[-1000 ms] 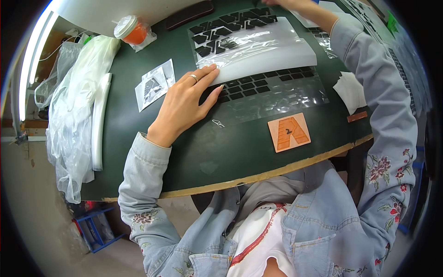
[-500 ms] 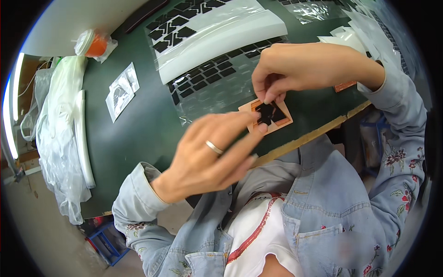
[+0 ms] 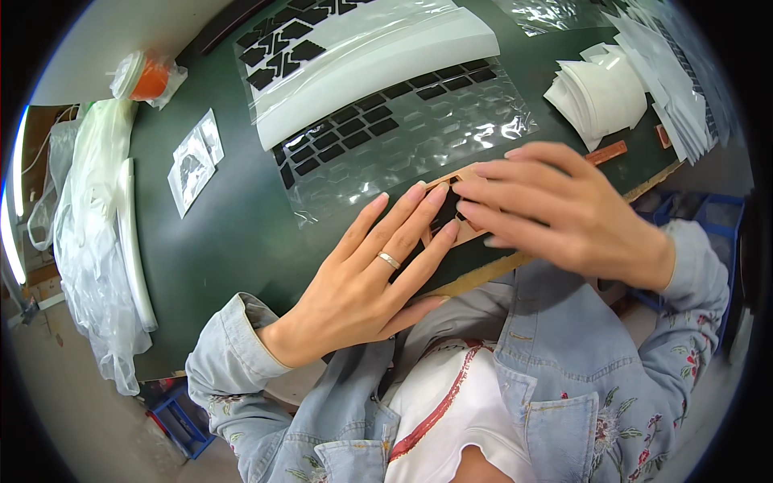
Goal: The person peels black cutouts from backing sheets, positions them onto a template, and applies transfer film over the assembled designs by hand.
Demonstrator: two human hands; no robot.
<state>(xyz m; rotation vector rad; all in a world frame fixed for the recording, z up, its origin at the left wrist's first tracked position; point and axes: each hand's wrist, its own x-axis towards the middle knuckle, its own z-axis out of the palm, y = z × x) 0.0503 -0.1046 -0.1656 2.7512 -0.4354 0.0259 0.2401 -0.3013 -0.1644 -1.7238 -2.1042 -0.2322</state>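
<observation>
Left hand (image 3: 358,275), fingers spread, and right hand (image 3: 564,213), fingers loosely parted, seem to grip nothing over the tan square flat block (image 3: 469,234); uneven pressing could skew the thin black piece (image 3: 444,212) on it

You are in what looks like a small workshop for light piecework by hand: your dark green bench (image 3: 213,258) has a rough, yellowish front edge (image 3: 483,273), and across it lie a clear sheet with rows of black cut pieces (image 3: 354,133), another batch of angular black pieces (image 3: 282,52) and a thick fan of white slips (image 3: 600,92). A small tan block (image 3: 469,233) sits close to your side. Bunched plastic bags (image 3: 88,249) drape over the left end, a bright tube light (image 3: 14,221) shines beyond them, and a blue frame (image 3: 181,427) stands low beneath
</observation>
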